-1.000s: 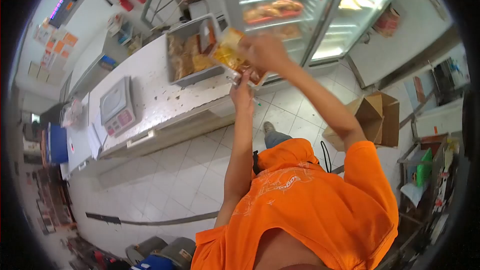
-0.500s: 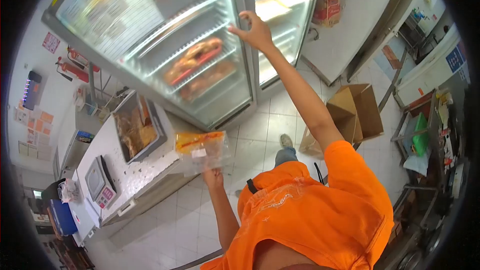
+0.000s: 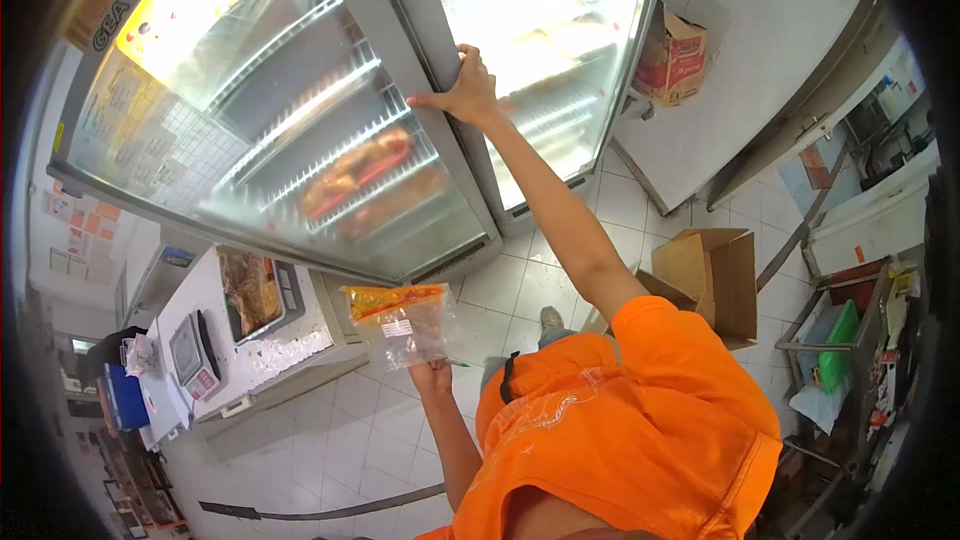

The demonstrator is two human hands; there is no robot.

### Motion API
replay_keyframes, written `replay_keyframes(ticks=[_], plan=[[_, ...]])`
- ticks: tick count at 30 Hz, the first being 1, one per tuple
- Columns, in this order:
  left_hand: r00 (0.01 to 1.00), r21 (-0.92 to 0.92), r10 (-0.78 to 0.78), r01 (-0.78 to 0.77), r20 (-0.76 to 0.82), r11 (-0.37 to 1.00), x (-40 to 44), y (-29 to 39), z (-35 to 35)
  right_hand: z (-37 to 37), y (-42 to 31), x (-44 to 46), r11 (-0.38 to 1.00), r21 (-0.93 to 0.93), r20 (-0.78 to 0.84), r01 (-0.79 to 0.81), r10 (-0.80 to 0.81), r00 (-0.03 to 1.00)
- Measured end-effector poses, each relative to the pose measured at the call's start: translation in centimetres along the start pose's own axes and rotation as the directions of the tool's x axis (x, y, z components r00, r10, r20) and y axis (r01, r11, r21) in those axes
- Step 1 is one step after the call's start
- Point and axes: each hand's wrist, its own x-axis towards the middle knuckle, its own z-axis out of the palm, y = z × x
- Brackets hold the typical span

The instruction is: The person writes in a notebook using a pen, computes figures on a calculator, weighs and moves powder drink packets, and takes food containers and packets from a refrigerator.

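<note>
My left hand grips the lower end of a clear plastic bag with an orange and yellow band and a white label. It hangs over the floor beside the counter. My right hand reaches up to the tall glass refrigerator door. Its thumb lies across the grey frame and its fingers curl at the edge, by the gap between the two doors. Behind the left glass, wrapped reddish-brown food rests on a wire shelf.
A grey tray with brown contents and a scale stand on the white counter at left. An open cardboard box is on the floor at right. A red carton stands beyond the refrigerator, and a metal rack at far right.
My right hand has closed in on the door frame and now touches it. The view has shifted, bringing more of the refrigerator's top into sight. The bag stays in my left hand.
</note>
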Motion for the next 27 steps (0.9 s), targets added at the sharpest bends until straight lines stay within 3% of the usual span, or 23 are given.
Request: replay_keyframes(ticks=[3, 9, 11, 13, 14, 15, 17, 18, 20, 21, 22, 25, 27], plan=[[0.999, 0.053, 0.005, -0.002, -0.040, 0.999, 0.5, -0.1, 0.9, -0.4, -0.3, -0.7, 0.999, -0.028, -0.032, 0.039, -0.040, 0.999], [0.999, 0.073, -0.034, 0.033, 0.015, 0.997, 3.4, -0.7, 3.2, -8.2, 0.3, -7.9, 0.938, 0.300, -0.056, 0.172, -0.163, 0.985], [0.996, 0.079, -0.076, 0.073, 0.042, 0.994, 4.7, -1.0, 4.5, -12.3, 0.7, -11.0, 0.921, 0.385, 0.021, 0.057, -0.071, 0.997], [0.993, 0.115, -0.116, 0.112, 0.024, 0.987, 5.6, -1.4, 6.5, -16.3, 2.9, -14.8, 0.982, 0.172, -0.062, 0.073, -0.063, 0.996], [0.991, 0.136, -0.136, 0.133, 0.014, 0.982, 5.9, -1.4, 7.6, -17.2, 5.2, -17.2, 0.994, 0.076, -0.222, 0.077, -0.058, 0.973], [0.987, 0.152, -0.161, 0.157, 0.013, 0.976, 6.2, -1.5, 8.8, -18.8, 7.8, -18.8, 0.983, 0.148, -0.339, 0.105, -0.049, 0.939], [0.976, 0.192, -0.217, 0.210, 0.012, 0.959, 6.8, -1.7, 10.9, -23.5, 10.0, -22.4, 0.993, 0.115, -0.527, -0.033, 0.089, 0.845], [0.943, 0.187, -0.263, 0.227, 0.201, 0.956, 8.0, -2.1, 10.0, -25.0, 11.7, -23.9, 0.985, 0.134, -0.642, -0.107, 0.168, 0.748], [0.938, 0.227, -0.309, 0.271, 0.157, 0.936, 9.4, -2.9, 11.4, -29.2, 8.0, -22.2, 0.989, 0.138, -0.620, 0.053, 0.045, 0.783], [0.935, 0.242, -0.331, 0.294, 0.130, 0.925, 9.7, -3.4, 12.1, -30.7, 9.0, -22.1, 0.985, 0.170, -0.701, -0.014, 0.130, 0.701], [0.906, 0.251, -0.349, 0.290, 0.237, 0.923, 11.4, -4.5, 10.8, -32.5, 10.2, -22.1, 0.975, 0.212, -0.768, -0.074, 0.213, 0.604], [0.868, 0.265, -0.413, 0.344, 0.277, 0.901, 11.9, -5.4, 13.1, -37.8, 11.2, -20.3, 0.921, 0.390, -0.759, 0.009, 0.316, 0.570], [0.879, 0.247, -0.394, 0.332, 0.269, 0.910, 12.0, -6.7, 15.0, -39.6, 12.9, -19.5, 0.953, 0.301, -0.818, -0.005, 0.261, 0.512]])
